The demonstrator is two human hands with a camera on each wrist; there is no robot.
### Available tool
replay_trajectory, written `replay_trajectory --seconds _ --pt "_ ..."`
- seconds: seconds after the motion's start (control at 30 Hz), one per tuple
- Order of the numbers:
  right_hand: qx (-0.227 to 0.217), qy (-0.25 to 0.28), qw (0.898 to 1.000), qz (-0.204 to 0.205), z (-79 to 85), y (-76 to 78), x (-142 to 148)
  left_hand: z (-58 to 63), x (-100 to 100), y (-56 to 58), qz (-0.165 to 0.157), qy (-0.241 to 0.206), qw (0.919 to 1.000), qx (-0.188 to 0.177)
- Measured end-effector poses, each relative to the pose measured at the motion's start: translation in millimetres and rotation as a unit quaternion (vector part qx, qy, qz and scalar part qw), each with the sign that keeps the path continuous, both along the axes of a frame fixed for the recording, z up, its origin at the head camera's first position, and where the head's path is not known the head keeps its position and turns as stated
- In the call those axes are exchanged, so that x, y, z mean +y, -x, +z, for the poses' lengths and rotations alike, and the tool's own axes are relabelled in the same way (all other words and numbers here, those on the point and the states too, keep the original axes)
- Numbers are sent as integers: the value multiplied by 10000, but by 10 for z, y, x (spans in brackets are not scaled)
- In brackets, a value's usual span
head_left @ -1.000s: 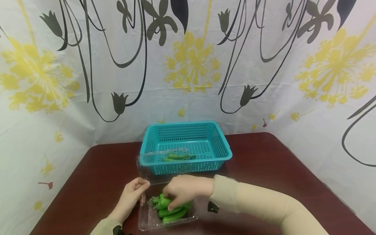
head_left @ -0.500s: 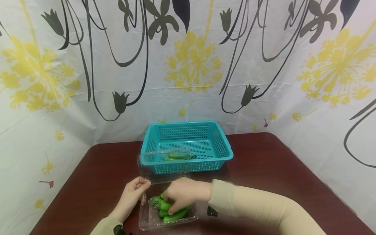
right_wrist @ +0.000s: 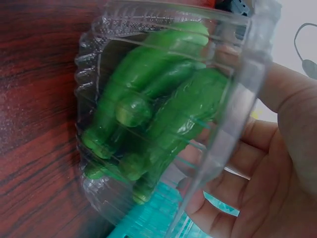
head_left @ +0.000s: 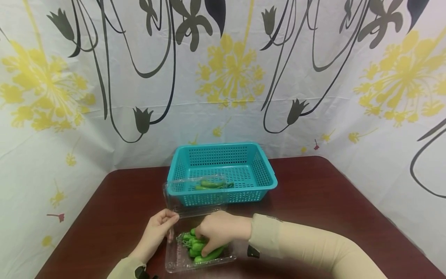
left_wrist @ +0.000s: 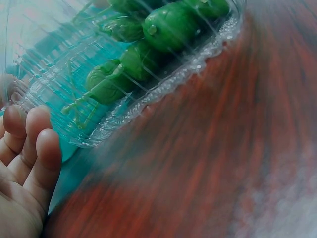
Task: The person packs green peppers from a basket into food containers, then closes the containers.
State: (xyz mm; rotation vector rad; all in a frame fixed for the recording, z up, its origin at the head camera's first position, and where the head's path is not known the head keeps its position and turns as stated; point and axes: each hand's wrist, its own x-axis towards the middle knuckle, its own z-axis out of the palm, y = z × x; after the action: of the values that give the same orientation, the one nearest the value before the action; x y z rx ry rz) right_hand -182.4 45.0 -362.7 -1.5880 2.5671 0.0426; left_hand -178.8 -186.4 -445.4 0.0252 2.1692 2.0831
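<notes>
left grip (head_left: 156, 230) pinched on the edge of the open clear box (head_left: 170, 267); right grip (head_left: 220, 229) curled round green peppers (head_left: 196, 247) inside it. more peppers (head_left: 211, 184) lie in the turquoise basket (head_left: 266, 181) behind. step, as judged: gathering a handful. next move probably calls for a firm hold and a clean lift past the raised lid (head_left: 196, 199).

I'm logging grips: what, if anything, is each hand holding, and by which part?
The left hand pinches the box by its left edge, near the lid. The right hand touches peppers; grip unclear.
</notes>
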Motion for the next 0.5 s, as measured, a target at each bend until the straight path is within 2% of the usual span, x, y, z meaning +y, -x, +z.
replay_trajectory --seconds 0.23,0.5 --pt "128 -43 9999 14 -11 -11 6 10 4 -2 0 -79 10000 7" --pt "-17 -16 10000 -13 -10 -5 28 1 1 2 -4 -48 10000 2"
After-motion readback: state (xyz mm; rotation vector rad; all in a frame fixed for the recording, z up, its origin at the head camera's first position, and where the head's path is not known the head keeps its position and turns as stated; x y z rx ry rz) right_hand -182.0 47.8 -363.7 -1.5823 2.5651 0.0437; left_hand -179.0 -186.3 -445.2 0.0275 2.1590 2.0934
